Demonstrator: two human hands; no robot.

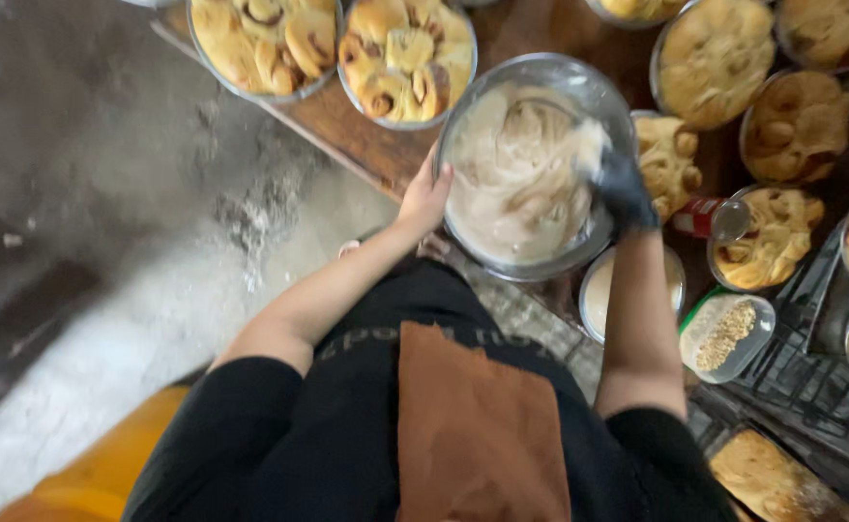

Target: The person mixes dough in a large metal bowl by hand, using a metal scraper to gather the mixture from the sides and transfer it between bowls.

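A metal mixing bowl (579, 82) full of pale creamy icing (516, 184) is held over the edge of a wooden table (347, 126). My left hand (426, 198), bare, grips the bowl's left rim. My right hand (623, 188) wears a black glove and is down inside the bowl, smeared with icing at the fingers. Whether it holds a tool is hidden by the icing.
Round foil pans of baked cinnamon rolls (265, 39) (405, 58) (715, 58) (797, 126) cover the table. A small red can (700, 217), a tub of crumbs (727, 333), a white-filled bowl (599, 290) and a dark crate (811, 387) lie to the right. Grey floor lies at left.
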